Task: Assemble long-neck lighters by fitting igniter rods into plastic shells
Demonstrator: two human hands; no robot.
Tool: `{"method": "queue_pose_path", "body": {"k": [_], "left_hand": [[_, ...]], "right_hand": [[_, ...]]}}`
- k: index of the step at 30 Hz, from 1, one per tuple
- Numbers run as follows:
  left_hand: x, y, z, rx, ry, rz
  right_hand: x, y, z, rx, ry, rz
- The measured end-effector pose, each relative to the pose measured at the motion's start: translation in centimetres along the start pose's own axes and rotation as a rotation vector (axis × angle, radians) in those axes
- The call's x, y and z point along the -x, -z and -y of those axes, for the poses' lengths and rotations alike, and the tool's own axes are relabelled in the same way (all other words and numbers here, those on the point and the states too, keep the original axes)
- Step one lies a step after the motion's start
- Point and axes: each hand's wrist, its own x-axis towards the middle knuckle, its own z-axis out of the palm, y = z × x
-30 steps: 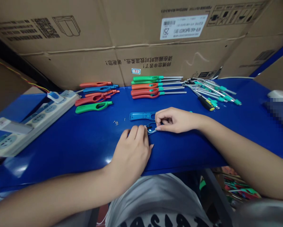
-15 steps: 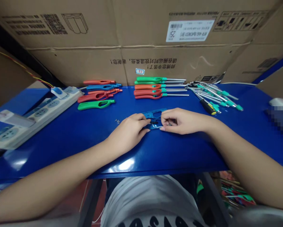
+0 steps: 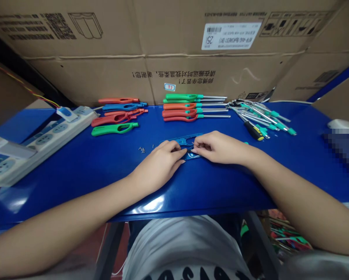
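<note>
Two halves of a blue lighter handle lie in front of me on the blue table. My left hand is closed on the near handle half, its fingers covering the left part of it. A thin white wire and a small black part show in that half. Over its right part, my right hand pinches with thumb and forefinger beside the black part; what sits between the fingertips is too small to make out. Just behind the hands rests the far handle half, partly hidden by the left hand.
Several small screws lie left of my hands. Behind are coloured lighter handles, lighters with metal tubes, a pile of metal tubes and a yellow-black screwdriver. A power strip stands left; a cardboard box forms the back.
My right hand has moved slightly left, its fingertips now close to the black part near the left fingers. The left hand stays on the near handle half. The view has shifted a little.
</note>
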Motion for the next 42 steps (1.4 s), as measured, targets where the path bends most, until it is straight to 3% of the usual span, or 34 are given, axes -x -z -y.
{"method": "queue_pose_path", "body": {"k": [10,19,28,42], "left_hand": [[-0.1,1.3,-1.6,-0.197,0.064,0.160],[0.5,1.0,-1.3,-0.068,0.057,0.073],[0.4,1.6,-1.3,-0.115,-0.027,0.139],[0.5,1.6,-1.3,-0.172,-0.060,0.137]], "right_hand": [[0.5,1.2,-0.5,-0.129,0.095,0.072],[0.9,2.1,-0.1,-0.158,0.034,0.145],[1.2,3.0,-0.7,-0.109,0.053,0.135],[0.8,2.1,-0.6,-0.058,0.100,0.105]]}}
